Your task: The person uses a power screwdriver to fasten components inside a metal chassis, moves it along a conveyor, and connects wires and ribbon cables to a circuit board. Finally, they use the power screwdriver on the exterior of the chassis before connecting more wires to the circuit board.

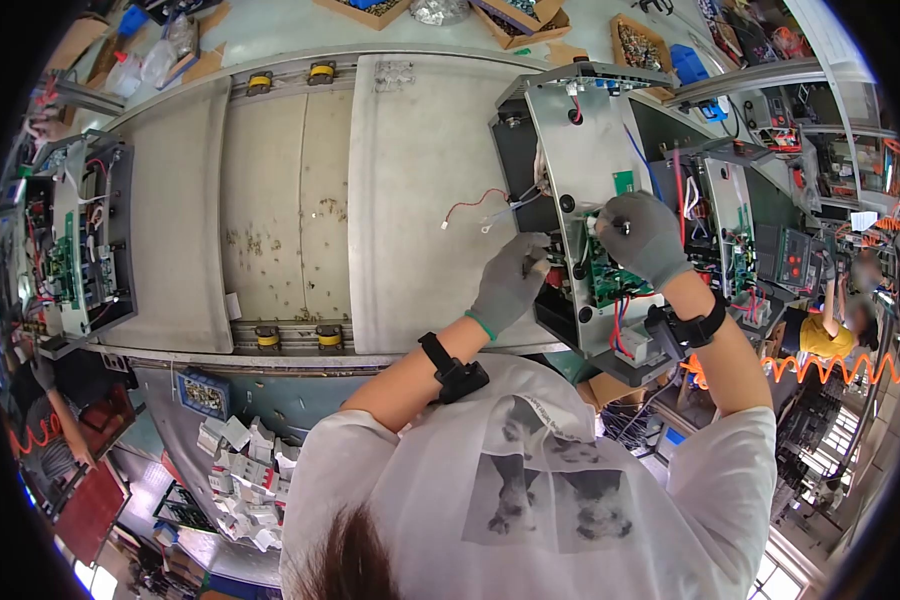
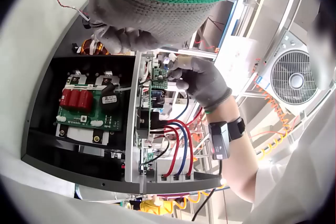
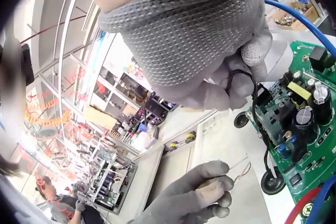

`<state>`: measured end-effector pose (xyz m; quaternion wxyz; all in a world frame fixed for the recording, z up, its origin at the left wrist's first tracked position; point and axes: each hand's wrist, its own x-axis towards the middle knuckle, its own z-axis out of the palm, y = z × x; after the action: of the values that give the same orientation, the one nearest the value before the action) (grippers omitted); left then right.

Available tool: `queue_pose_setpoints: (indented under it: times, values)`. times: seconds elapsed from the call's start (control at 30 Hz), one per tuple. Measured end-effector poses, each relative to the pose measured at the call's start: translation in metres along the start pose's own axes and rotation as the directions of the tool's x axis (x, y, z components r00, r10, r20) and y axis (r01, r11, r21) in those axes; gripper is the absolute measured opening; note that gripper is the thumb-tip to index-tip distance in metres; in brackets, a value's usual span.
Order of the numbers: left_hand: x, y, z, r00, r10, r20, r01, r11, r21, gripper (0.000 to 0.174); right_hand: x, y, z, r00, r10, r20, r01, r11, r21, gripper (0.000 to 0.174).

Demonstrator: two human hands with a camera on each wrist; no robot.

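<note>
An electronics chassis (image 1: pixel 595 130) with a bare metal panel stands in front of the person, at the right of the head view. Beside its green circuit board (image 3: pixel 320 155), the gloved right hand (image 1: pixel 642 240) pinches a thin black cable (image 3: pixel 256 113), which runs down to a black grommet (image 3: pixel 273 182) in the panel. On the panel's other side, the gloved left hand (image 1: pixel 510 285) has its fingers curled near a copper coil (image 2: pixel 95 48); I cannot tell whether they hold anything. A twisted red wire (image 1: pixel 470 205) with a white plug sticks out beyond that hand.
A second chassis (image 1: pixel 725 210) stands close on the right, another (image 1: pixel 75 235) far left. Pale boards (image 1: pixel 410 200) lie on the line, with yellow rollers (image 1: pixel 322 72) at its edges. Boxes of small hardware (image 1: pixel 640 45) sit behind; small white boxes (image 1: pixel 250 480) are piled below.
</note>
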<state>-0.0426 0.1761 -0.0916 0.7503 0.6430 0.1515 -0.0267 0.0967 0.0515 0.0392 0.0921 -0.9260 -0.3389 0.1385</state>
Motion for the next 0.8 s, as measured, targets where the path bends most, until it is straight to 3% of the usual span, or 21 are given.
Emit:
queue_pose_setpoints:
  times: [0.1,0.17,0.27,0.6,0.8]
  values:
    - [0.004,-0.002,0.003,1.000,-0.006,0.027,0.003,0.995,0.097,0.041,0.006,-0.004,-0.007,0.998,-0.020,-0.061,0.013,0.994,-0.105,0.016]
    - [0.007,-0.007,0.009,0.998,0.039,0.057,-0.047,0.987,0.151,0.051,0.010,0.002,-0.010,0.973,0.103,0.205,-0.074,0.987,-0.142,0.017]
    - [0.010,-0.006,0.014,0.992,0.038,0.124,-0.059,0.983,0.174,0.055,0.018,0.013,-0.007,0.962,0.078,0.260,-0.036,0.986,-0.163,0.017]
    - [0.013,-0.008,0.018,0.987,0.046,0.156,-0.071,0.985,0.155,0.058,0.023,0.012,-0.001,0.959,0.054,0.278,-0.004,0.984,-0.178,0.016]
    - [0.011,-0.011,0.020,0.978,0.021,0.207,-0.041,0.995,0.094,0.061,0.034,0.004,-0.004,0.935,0.105,0.339,0.010,0.947,-0.322,0.015]
